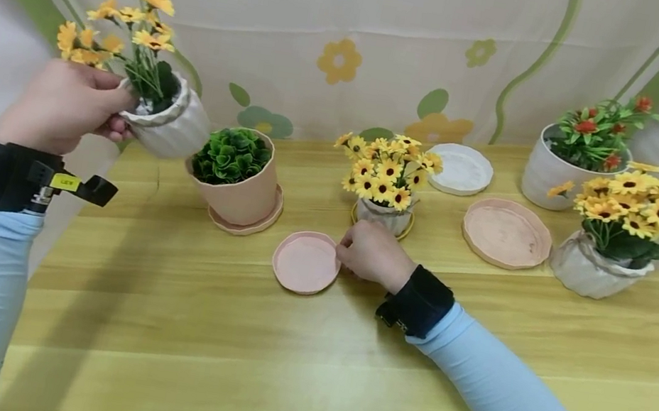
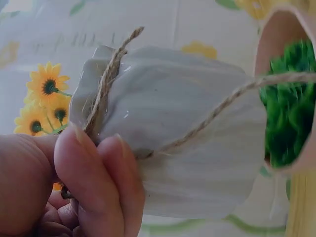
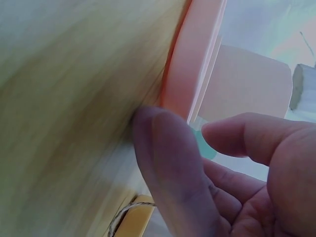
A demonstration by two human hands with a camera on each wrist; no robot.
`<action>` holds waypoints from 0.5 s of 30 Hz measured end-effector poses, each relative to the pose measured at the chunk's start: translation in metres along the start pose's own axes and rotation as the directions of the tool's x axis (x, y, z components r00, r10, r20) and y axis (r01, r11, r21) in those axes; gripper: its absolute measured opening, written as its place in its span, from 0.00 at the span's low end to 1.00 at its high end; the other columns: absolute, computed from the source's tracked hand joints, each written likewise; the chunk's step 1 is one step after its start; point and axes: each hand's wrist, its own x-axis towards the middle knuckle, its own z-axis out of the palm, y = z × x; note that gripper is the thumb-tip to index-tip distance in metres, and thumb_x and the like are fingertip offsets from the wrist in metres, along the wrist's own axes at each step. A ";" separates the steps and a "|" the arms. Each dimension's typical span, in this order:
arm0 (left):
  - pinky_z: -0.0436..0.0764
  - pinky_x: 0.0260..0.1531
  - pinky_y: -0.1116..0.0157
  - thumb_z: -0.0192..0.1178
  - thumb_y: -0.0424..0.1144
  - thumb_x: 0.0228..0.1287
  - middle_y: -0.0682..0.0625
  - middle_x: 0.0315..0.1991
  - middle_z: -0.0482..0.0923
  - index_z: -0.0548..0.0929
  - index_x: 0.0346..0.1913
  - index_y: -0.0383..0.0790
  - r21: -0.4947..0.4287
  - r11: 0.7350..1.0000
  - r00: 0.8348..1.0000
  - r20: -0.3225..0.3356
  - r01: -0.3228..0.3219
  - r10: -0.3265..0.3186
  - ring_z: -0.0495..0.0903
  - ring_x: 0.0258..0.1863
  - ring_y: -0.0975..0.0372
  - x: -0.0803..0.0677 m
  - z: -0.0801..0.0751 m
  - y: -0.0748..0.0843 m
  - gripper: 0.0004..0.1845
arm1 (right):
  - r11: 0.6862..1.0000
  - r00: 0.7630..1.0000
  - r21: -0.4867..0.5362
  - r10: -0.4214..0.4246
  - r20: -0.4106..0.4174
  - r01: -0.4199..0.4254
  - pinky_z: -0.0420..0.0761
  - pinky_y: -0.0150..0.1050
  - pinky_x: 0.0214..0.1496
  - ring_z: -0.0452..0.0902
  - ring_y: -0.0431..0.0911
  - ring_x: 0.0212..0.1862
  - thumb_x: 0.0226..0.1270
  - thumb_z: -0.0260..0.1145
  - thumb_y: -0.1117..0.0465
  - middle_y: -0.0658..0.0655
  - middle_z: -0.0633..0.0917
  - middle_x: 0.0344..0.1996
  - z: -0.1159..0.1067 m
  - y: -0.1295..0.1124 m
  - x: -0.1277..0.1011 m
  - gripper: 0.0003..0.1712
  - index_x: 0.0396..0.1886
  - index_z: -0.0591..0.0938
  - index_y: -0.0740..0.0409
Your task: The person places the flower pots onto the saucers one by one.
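On the left, my left hand (image 1: 64, 102) pinches the rim of a white ceramic flowerpot (image 1: 170, 126) with orange-yellow artificial flowers (image 1: 150, 19), held up above table height. Twine (image 2: 212, 116) around that pot shows in the left wrist view, where fingers (image 2: 89, 173) press on its side by the rim. At mid-table, my right hand (image 1: 376, 256) has its fingertips right at the right edge of a small pink saucer (image 1: 306, 264). In the right wrist view the thumb (image 3: 237, 133) stands apart from the fingers, which reach the saucer's rim (image 3: 190, 64).
A pink pot (image 1: 243, 199) of green leaves stands on a saucer behind. Sunflowers (image 1: 385, 171) in a small pot sit beyond my right hand. To the right are a white saucer (image 1: 461, 169), a larger pink saucer (image 1: 506, 233), a red-flowered pot (image 1: 558, 170) and another sunflower pot (image 1: 594, 269).
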 end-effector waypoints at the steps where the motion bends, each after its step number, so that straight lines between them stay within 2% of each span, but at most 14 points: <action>1: 0.81 0.21 0.67 0.55 0.39 0.63 0.50 0.20 0.79 0.83 0.36 0.41 0.039 0.999 1.000 0.005 -0.015 0.015 0.78 0.16 0.63 -0.003 0.003 0.004 0.08 | 1.000 1.000 0.001 0.002 -0.001 -0.002 0.75 0.35 0.17 0.76 0.42 0.14 0.63 0.59 0.58 0.50 0.81 0.14 0.000 0.000 0.000 0.11 0.29 0.86 0.55; 6: 0.81 0.22 0.67 0.53 0.41 0.64 0.48 0.19 0.78 0.80 0.41 0.32 0.177 0.982 0.997 0.040 -0.066 0.060 0.79 0.18 0.61 -0.016 0.021 0.022 0.14 | 1.000 1.000 0.006 0.002 -0.002 -0.002 0.75 0.35 0.18 0.76 0.42 0.15 0.63 0.58 0.58 0.50 0.81 0.14 0.000 0.002 -0.001 0.11 0.28 0.86 0.55; 12: 0.81 0.24 0.65 0.50 0.42 0.65 0.45 0.18 0.77 0.80 0.42 0.32 0.207 0.968 0.988 0.086 -0.144 0.129 0.80 0.20 0.57 -0.030 0.044 0.034 0.16 | 1.000 1.000 0.003 -0.007 0.000 0.007 0.76 0.35 0.18 0.76 0.42 0.15 0.63 0.58 0.59 0.51 0.81 0.14 0.000 0.001 -0.001 0.11 0.27 0.86 0.55; 15: 0.81 0.23 0.63 0.49 0.41 0.65 0.44 0.18 0.77 0.81 0.39 0.33 0.219 0.957 0.980 0.106 -0.190 0.170 0.80 0.19 0.56 -0.033 0.058 0.036 0.15 | 1.000 1.000 0.000 -0.011 -0.001 0.011 0.76 0.35 0.18 0.76 0.42 0.15 0.63 0.58 0.59 0.51 0.81 0.14 0.000 0.000 -0.001 0.11 0.28 0.86 0.55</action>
